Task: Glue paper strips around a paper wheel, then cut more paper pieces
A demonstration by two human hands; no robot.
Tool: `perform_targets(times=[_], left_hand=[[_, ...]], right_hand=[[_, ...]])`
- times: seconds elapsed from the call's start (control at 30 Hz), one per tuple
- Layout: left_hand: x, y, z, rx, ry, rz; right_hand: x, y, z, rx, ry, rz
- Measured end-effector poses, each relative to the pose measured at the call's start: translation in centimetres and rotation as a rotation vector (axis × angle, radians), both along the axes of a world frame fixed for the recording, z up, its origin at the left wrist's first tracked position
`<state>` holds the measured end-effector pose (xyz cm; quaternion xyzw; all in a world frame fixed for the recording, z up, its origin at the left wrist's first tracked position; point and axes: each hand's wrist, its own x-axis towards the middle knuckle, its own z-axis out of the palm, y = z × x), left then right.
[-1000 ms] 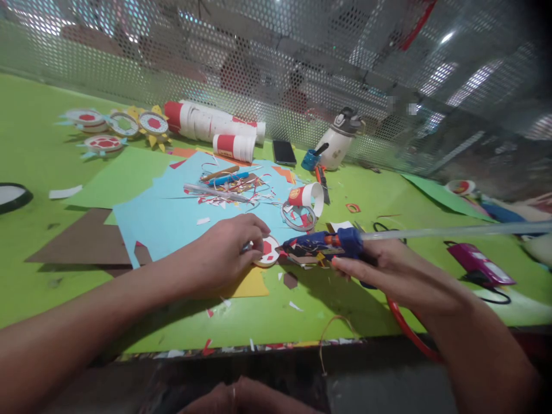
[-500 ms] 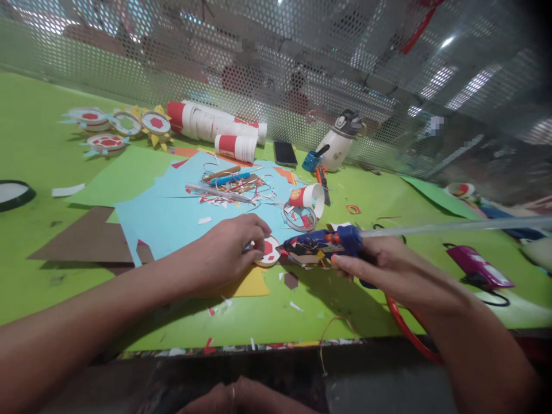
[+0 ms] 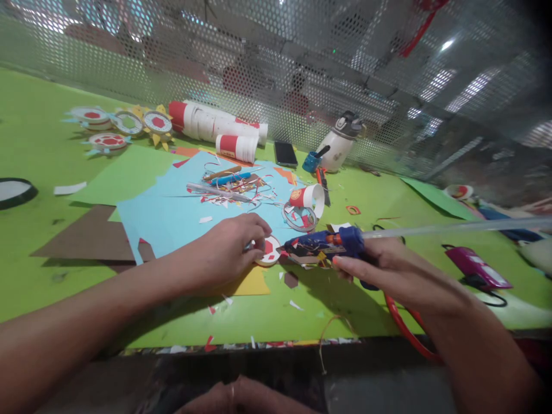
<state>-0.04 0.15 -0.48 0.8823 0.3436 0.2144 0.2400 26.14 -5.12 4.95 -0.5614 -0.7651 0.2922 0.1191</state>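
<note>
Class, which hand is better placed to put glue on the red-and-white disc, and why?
Likely the right hand: it grips the glue gun, which points at the disc. The left hand is occupied holding that disc.

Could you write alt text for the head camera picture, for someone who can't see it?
A person's left hand holds a red-and-white disc, while the right hand grips a blue glue gun with its tip close to the disc's edge. Coloured paper and scraps litter the green table; paper cups, a phone and a bottle sit farther back.

2 hands, 1 gun, 1 btl
</note>
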Motion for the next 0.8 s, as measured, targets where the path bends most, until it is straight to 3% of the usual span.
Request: perform_targets(times=[0.27,0.5,0.67,0.8], left_hand=[[0.1,-0.1,0.3,-0.031,0.004,0.024],[0.1,-0.1,0.4,-0.048,-0.014,0.032],[0.0,0.0,0.6,-0.066,-0.010,0.040],[-0.1,0.0,0.5,-0.071,-0.018,0.052]], right_hand=[[0.1,-0.4,0.2,-0.046,-0.013,-0.058],[1.0,-0.8,-0.2,-0.022,0.106,-0.093],[1.3,-1.6,0.6,-0.017,0.141,-0.172],[2.4,-3.0,1.3,0.086,0.206,-0.231]])
